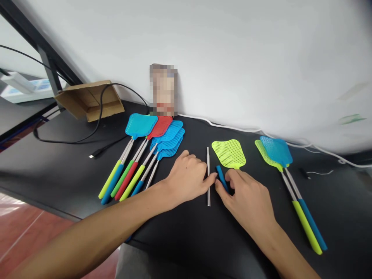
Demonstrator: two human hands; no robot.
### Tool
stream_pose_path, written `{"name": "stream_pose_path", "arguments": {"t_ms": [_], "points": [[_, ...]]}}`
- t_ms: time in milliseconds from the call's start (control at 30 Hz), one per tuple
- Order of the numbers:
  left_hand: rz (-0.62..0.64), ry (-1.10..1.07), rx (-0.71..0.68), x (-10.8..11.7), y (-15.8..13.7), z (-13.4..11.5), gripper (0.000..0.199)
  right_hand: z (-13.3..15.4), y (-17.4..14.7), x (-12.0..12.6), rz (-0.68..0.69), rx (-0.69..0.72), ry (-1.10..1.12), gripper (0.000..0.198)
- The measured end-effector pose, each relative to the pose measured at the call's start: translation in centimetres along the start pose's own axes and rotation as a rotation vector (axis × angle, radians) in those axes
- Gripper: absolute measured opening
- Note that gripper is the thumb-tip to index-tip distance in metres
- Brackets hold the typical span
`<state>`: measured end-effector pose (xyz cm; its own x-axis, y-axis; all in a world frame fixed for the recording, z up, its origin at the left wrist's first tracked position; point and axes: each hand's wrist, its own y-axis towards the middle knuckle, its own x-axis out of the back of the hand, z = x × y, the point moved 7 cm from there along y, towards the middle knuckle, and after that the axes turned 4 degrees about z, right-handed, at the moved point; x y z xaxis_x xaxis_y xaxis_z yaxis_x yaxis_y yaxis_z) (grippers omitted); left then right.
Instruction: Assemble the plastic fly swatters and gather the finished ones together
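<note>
My left hand is closed, its fingers curled and its thumb lying across a slim metal rod. The rod stands almost upright in the picture, between my two hands. My right hand pinches a short blue handle grip between thumb and fingers. Just beyond that hand is a lime-green fly swatter head, its lower end hidden by the fingers. To the left of my left hand lie several assembled fly swatters with blue and red heads, side by side and partly overlapping.
On the right, a green and a blue fly swatter lie together. An open cardboard box and a black cable are at the back left. A blurred-out object leans on the wall. A white cable runs along the black table's back.
</note>
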<state>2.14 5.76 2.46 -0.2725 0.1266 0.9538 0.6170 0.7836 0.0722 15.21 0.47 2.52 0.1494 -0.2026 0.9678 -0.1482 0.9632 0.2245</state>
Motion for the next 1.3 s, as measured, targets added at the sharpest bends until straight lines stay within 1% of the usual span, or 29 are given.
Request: {"name": "stream_pose_path", "arguments": {"t_ms": [133,267,400,467,533,600,667,733,800,867,967,1033,1100,1300], "points": [[-0.002,0.029,-0.002,0.0,0.0,-0.1,0.048,-0.2,0.1,0.0,0.011,-0.021,-0.015,0.030],[0.032,0.077,-0.032,0.1,-0.1,-0.5,0.036,-0.2,0.1,-0.2,0.016,0.002,-0.023,0.025],[0.042,0.141,-0.083,0.1,-0.4,-1.2,0.025,-0.2,0.1,-0.3,0.011,0.013,0.004,0.025],[0.036,0.151,-0.090,0.1,-0.5,-1.3,0.023,-0.4,0.1,-0.2,0.010,0.005,0.029,0.025],[0.022,0.108,-0.061,0.4,-0.5,-1.1,0.026,-0.6,0.2,-0.1,0.006,-0.011,0.064,0.025],[-0.004,-0.011,0.011,1.2,-0.2,-0.3,0.028,-1.0,0.3,0.1,0.009,-0.039,0.127,0.025],[-0.046,-0.195,0.102,2.3,0.1,1.0,0.027,-1.4,0.3,0.3,0.021,-0.077,0.209,0.023],[-0.117,-0.415,0.173,3.6,0.3,2.4,0.025,-1.6,0.2,0.6,0.020,-0.106,0.288,0.021],[-0.214,-0.646,0.214,4.5,0.4,3.6,0.026,-1.5,0.0,1.1,-0.011,-0.103,0.353,0.019],[-0.293,-0.872,0.237,4.8,0.4,4.4,0.029,-1.1,-0.2,1.4,-0.044,-0.064,0.390,0.016],[-0.350,-1.141,0.252,4.1,0.6,4.9,0.029,-0.2,-0.4,1.6,-0.054,0.002,0.395,0.013],[-0.362,-1.250,0.252,3.6,0.6,4.8,0.025,0.1,-0.4,1.7,-0.054,0.023,0.394,0.012],[-0.356,-1.310,0.245,3.3,0.7,4.6,0.021,0.3,-0.4,1.8,-0.062,0.025,0.394,0.011],[-0.387,-1.383,0.254,3.1,0.7,4.5,0.016,-0.1,-0.7,2.6,-0.150,-0.026,0.402,0.012]]}}
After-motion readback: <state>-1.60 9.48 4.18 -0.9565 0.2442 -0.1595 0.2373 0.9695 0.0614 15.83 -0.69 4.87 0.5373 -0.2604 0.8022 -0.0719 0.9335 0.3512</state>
